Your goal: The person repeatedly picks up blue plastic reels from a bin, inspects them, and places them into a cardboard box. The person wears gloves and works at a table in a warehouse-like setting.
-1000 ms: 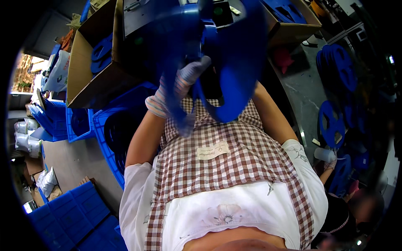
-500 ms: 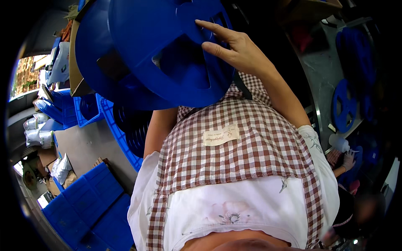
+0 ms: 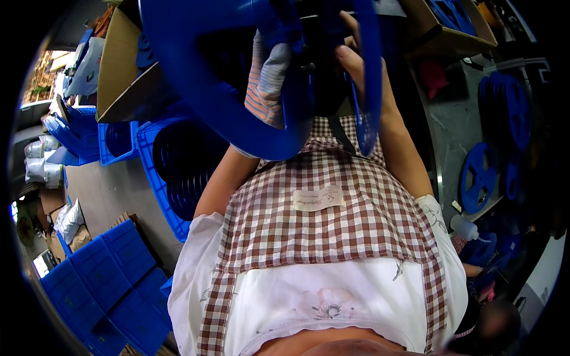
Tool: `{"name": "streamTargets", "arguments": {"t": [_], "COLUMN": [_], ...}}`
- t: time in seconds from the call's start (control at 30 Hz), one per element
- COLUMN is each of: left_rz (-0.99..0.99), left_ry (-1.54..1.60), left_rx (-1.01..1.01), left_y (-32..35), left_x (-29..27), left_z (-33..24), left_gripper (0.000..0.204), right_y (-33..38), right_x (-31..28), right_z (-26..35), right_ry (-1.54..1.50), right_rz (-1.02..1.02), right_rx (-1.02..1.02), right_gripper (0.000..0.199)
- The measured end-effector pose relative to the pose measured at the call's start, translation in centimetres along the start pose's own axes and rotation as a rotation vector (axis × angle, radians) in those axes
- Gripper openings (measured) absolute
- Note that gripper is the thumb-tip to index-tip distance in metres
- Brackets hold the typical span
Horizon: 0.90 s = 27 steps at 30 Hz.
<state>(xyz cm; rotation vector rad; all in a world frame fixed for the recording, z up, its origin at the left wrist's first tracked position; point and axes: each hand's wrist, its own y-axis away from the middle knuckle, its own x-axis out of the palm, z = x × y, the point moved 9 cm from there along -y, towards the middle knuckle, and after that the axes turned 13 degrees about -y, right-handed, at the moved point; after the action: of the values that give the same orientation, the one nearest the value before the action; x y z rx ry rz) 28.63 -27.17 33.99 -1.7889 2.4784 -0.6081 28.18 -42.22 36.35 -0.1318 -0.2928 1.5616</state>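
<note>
My left hand (image 3: 268, 83), in a striped grey and orange glove, grips a large blue plastic reel disc (image 3: 199, 98) by a spoke near its cut-out. Just to the right, my bare right hand (image 3: 355, 62) holds a second blue reel disc (image 3: 371, 83), which stands nearly edge-on with my fingers curled at its inner side. A gap parts the two discs at their lower rims. Whether they join at the hub is too dark to tell.
An open cardboard box (image 3: 116, 77) is at the left, beside a blue crate (image 3: 155, 178) of dark discs. Another box (image 3: 475, 32) with blue reels stands at the far right. Blue reels (image 3: 478, 178) lean on the right-hand bench, near a white bottle (image 3: 464, 227) and another person.
The blue discs have turned from face-on to nearly edge-on, and a gap now shows between them. My gloved left hand has come into view; my right fingers have curled round.
</note>
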Motion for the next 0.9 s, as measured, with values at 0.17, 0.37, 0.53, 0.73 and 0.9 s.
{"name": "streamTargets", "arguments": {"t": [0.17, 0.37, 0.53, 0.73, 0.9], "left_rz": [-0.015, -0.021, -0.004, -0.032, -0.182], "left_ry": [-0.060, 0.003, 0.082, 0.303, -0.008], "left_rx": [0.040, 0.014, 0.019, -0.256, 0.014], "left_y": [-0.1, -0.9, -2.2, -1.4, -2.7], "left_x": [0.4, 0.0, 1.9, 2.6, 0.6], "left_z": [-0.7, 1.3, -1.6, -2.0, 0.4], "left_gripper": [0.076, 0.079, 0.055, 0.051, 0.042], "right_y": [-0.6, -1.5, -1.6, -2.1, -2.0], "right_x": [2.1, 2.6, 1.8, 1.6, 2.3], "right_z": [1.7, 1.2, -0.3, -1.2, -0.5], "right_ry": [0.085, 0.023, 0.000, -0.019, -0.009], "right_rz": [0.060, 0.075, 0.030, -0.009, -0.008], "right_rx": [0.076, 0.092, 0.083, -0.010, -0.024], "right_gripper": [0.060, 0.059, 0.064, 0.069, 0.069]}}
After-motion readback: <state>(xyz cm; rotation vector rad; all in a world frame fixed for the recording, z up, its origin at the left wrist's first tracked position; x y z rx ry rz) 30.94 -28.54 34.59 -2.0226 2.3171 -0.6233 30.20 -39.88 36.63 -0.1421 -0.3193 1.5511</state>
